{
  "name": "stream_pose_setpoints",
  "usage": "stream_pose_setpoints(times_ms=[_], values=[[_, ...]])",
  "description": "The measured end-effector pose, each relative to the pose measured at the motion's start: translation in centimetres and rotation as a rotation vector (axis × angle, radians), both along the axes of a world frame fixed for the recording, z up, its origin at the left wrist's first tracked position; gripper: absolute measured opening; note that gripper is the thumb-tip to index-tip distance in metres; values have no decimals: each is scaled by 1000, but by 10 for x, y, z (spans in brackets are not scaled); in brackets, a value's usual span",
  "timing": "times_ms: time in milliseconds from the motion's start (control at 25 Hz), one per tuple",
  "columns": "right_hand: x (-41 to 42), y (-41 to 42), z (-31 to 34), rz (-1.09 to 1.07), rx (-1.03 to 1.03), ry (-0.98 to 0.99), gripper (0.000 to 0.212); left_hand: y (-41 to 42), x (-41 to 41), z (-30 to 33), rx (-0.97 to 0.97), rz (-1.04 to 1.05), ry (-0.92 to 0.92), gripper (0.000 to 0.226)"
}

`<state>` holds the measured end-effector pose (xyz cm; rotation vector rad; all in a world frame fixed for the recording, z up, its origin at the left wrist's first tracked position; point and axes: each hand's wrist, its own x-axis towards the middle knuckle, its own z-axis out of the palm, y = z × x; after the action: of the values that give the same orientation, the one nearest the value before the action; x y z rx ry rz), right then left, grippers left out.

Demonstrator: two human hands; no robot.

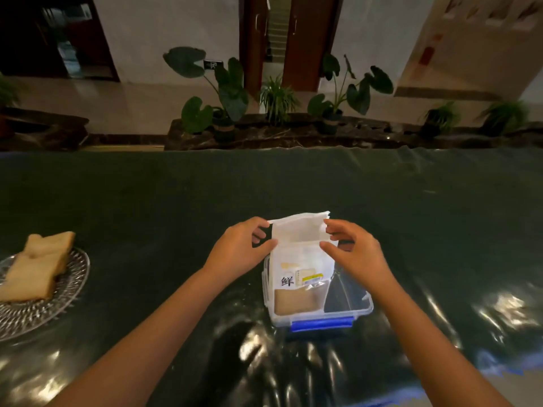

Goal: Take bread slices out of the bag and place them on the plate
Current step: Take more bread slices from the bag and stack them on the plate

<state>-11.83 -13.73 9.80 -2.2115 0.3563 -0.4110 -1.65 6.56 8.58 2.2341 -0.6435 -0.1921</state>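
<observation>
A white and clear bread bag (299, 259) stands upright in a clear plastic box (346, 306) with blue clips. Brown bread shows through the bag's clear lower part. My left hand (244, 248) pinches the folded top of the bag at its left side, and my right hand (352, 251) pinches it at the right side. Far to the left, a cut-glass plate (67, 289) holds two or three bread slices (35, 265), overlapping each other.
The table (176, 201) is covered with a dark, glossy sheet that wrinkles near the front. Beyond its far edge runs a dark stone ledge with several potted plants (223, 98). Behind them are white walls and a wooden door.
</observation>
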Motion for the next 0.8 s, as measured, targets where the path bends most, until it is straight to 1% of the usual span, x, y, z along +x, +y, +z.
stream_pose_setpoints(times_ms=[80, 160, 280, 400, 480, 560, 680, 800], values=[[12, -19, -1, 43, -9, 13, 40, -16, 9, -4, 44, 50, 39, 40], [26, -38, -1, 142, -68, 35, 42, -33, 17, -5, 125, 120, 61, 40], [46, -62, -6, 400, -288, 94, 48, -60, 23, -8, 323, 213, 28, 43], [66, -84, -14, 689, -533, 136, 57, -82, 19, -13, 401, 342, -2, 39], [75, -94, -21, 856, -693, 114, 58, -92, 11, -17, 378, 401, 8, 30], [81, -102, -27, 986, -809, 83, 56, -98, 3, -19, 351, 477, 28, 23], [82, -114, -32, 1087, -856, 55, 50, -93, -10, -18, 243, 636, 40, 13], [72, -127, -35, 1147, -874, 6, 42, -79, -28, -20, 135, 748, 113, 12]])
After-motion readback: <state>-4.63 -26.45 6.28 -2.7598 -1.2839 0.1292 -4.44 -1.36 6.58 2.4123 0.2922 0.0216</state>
